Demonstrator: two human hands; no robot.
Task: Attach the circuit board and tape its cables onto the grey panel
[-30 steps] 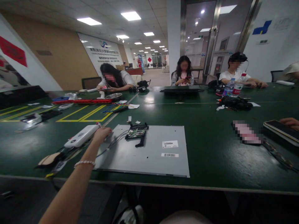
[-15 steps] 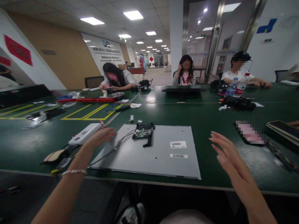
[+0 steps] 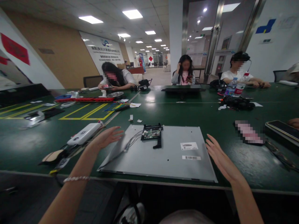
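A flat grey metal panel (image 3: 163,155) lies on the green table (image 3: 182,113) in front of me, with a small circuit board (image 3: 151,134) and grey wires (image 3: 130,143) on its far left part, and two white labels (image 3: 189,146) on its right. My left hand (image 3: 106,138) is at the panel's far left corner, fingers stretched out. My right hand (image 3: 220,158) is at the panel's right edge, fingers straight and apart. Neither hand holds anything.
A white device (image 3: 83,134) and a black-and-tan object (image 3: 52,156) lie left of the panel. Yellow floor-style markings (image 3: 86,113) run across the left table. A phone (image 3: 281,130) lies far right. Bottles (image 3: 235,87) and black gear stand beyond. Three people sit at the far side.
My left hand left the white device and opened at the panel's corner. My right hand came into view and lowered to the panel's right edge. The panel has shifted rightward in view.
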